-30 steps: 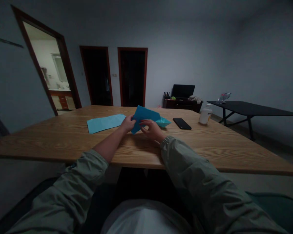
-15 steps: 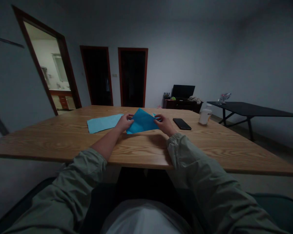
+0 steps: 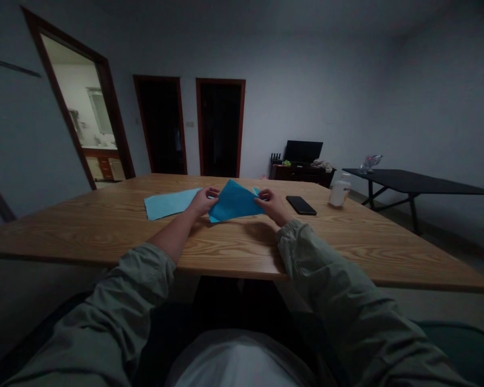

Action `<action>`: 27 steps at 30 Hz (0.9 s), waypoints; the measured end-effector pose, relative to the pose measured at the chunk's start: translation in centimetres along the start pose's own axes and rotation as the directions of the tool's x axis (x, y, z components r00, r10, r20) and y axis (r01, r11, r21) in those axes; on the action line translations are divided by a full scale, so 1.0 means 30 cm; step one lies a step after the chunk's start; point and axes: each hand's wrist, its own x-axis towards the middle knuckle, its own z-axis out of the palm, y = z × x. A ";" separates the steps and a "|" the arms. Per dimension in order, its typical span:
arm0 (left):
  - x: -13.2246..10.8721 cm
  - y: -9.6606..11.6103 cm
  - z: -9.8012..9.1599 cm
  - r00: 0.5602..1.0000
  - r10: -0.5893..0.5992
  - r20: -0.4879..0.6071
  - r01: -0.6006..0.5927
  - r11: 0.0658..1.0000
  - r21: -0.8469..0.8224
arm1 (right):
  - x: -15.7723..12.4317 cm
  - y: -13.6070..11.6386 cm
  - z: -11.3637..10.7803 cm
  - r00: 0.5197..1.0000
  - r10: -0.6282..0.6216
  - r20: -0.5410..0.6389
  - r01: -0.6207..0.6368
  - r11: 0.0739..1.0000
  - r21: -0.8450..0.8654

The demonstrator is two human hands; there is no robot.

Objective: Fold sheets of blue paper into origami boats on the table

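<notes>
Over the wooden table (image 3: 226, 255) — one bright blue paper (image 3: 234, 203), left edge pinched by the left hand (image 3: 203, 201), right edge by the right hand (image 3: 273, 205). Leftward, pale blue paper (image 3: 170, 204); rightward — black phone (image 3: 300, 205), white bottle (image 3: 339, 193).

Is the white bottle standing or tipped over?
Upright: the white bottle stands base-down on the wooden table, its narrower top uppermost.

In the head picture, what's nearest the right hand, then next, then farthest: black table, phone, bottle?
1. Phone: just right of the right hand.
2. Bottle: farther right, on the wooden table.
3. Black table: beyond the wooden table, far right.
</notes>
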 end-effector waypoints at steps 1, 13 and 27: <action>0.002 -0.005 0.000 1.000 0.007 0.004 -0.007 1.000 -0.003 | -0.001 -0.002 0.000 1.000 -0.006 0.001 0.006 1.000 -0.015; -0.060 0.029 -0.002 0.954 -0.036 0.298 -0.115 0.873 0.475 | -0.016 0.075 -0.003 0.961 -0.061 0.270 0.198 0.834 -0.515; -0.100 0.101 0.020 0.821 -0.119 0.559 -0.215 0.842 0.495 | -0.063 0.019 -0.057 0.813 -0.047 0.581 0.364 0.820 -0.443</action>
